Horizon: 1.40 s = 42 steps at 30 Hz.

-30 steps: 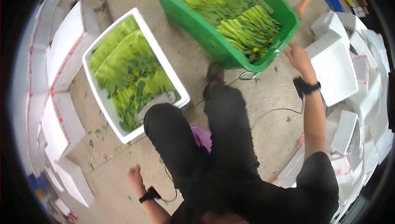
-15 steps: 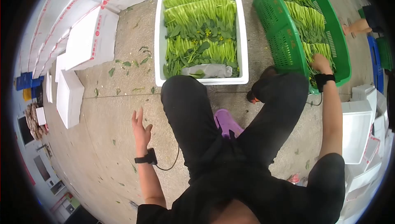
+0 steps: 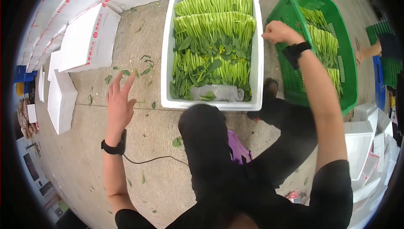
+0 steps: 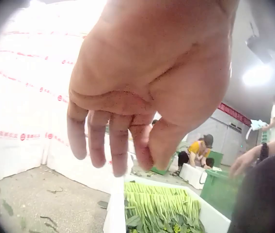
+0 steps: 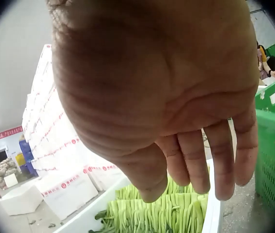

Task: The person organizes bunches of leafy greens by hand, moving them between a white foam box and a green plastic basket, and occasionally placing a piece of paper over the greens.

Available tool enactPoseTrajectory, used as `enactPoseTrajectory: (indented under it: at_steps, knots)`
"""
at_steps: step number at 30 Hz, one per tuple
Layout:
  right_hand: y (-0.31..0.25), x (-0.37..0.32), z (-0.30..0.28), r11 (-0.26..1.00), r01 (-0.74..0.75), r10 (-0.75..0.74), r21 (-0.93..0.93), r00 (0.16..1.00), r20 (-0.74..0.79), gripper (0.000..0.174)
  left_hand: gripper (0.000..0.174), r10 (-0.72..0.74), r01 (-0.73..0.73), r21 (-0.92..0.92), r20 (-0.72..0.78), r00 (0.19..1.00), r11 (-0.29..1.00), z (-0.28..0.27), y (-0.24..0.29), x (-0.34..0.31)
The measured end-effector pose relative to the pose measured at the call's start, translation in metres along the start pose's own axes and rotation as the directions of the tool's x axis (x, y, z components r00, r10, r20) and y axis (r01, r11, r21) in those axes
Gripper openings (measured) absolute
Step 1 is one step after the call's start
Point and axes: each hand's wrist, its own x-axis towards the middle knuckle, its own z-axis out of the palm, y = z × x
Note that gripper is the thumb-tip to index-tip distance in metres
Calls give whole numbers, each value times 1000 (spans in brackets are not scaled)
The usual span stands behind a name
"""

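Left hand [image 3: 119,102] spread wide, empty, over floor [image 3: 139,161]. Right hand [image 3: 278,32] loose, empty, above box [image 3: 167,60] rim beside basket [image 3: 290,73]. Greens [image 3: 214,39] fill box. Knee [image 3: 202,121] just before it.

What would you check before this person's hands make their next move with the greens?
1. Left hand free: ok, fingers spread, holding nothing.
2. Right hand free: ok, fingers hang loose, holding nothing.
3. Green basket has basket greens to take: ok.
4. Room in the white foam box: cannot tell, greens cover nearly all of it.
5. Boxed greens lie in even rows: ok.
6. Floor clean: not ok, loose leaves lie scattered.
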Motion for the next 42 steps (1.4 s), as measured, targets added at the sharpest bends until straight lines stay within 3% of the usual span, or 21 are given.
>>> enactPoseTrajectory:
  at_steps: [1,2,4,6,8,11,14,15,16,19,24,26,29,31,33,34,36,37,38,40,42]
  knots:
    - [-7,22,17,994,-6,-8,-111,992,-123,36,26,189,-149,306,-106,976,940,5,17,20]
    - [-12,43,37,998,-52,60,39,971,-233,35,26,183,-145,304,-98,978,942,13,20,41]
    - [-28,76,84,873,74,162,482,888,-430,30,21,9,13,-110,191,981,994,36,24,84]
    - [-54,91,118,808,112,241,578,833,-498,24,23,51,54,-331,300,952,942,78,43,128]
    - [-63,110,152,653,236,301,720,792,-532,20,24,183,-96,-372,207,961,923,136,64,167]
    - [-77,120,168,547,315,394,776,721,-570,16,23,84,16,-445,205,975,896,225,92,220]
    - [-72,129,169,547,375,416,749,654,-631,15,26,33,6,-477,73,997,879,286,107,244]
    - [-68,132,166,634,403,354,660,607,-711,17,27,17,-26,-492,-22,1000,870,299,109,247]
    - [-65,136,162,635,399,350,661,614,-707,17,27,9,-16,-494,-17,1000,869,310,109,248]
    - [-64,144,139,829,387,121,405,581,-804,24,25,17,-84,-450,-153,988,889,321,110,247]
    - [-52,158,133,907,318,13,275,633,-774,26,18,158,-255,-272,-331,930,928,332,109,246]
    - [-52,154,131,915,316,-10,250,638,-770,27,17,157,-242,-272,-301,941,931,331,110,246]
    - [-51,141,125,848,327,128,417,636,-761,25,16,167,-226,-271,-224,960,935,325,107,250]
    - [-40,129,117,769,382,277,513,524,-805,24,15,180,-222,-273,-172,969,936,318,104,250]
    - [-24,111,103,709,350,452,612,442,-775,22,15,47,-92,-350,-135,990,932,295,94,241]
    - [-2,110,104,686,383,486,618,390,-782,22,16,23,-121,-346,-273,962,931,281,75,238]
    - [24,105,102,693,323,564,644,314,-764,21,14,-267,55,-558,-306,914,828,232,44,227]
    - [28,104,102,686,329,575,648,300,-761,21,15,-274,75,-485,-352,895,871,217,48,223]
    - [28,105,101,681,341,581,648,287,-762,20,17,-278,99,-411,-404,872,906,209,52,220]
    - [21,110,106,648,386,573,656,321,-754,20,18,-70,-50,-466,-237,969,884,230,73,221]
    - [0,110,108,513,463,576,723,438,-690,20,20,72,-164,-440,-219,973,883,272,95,229]
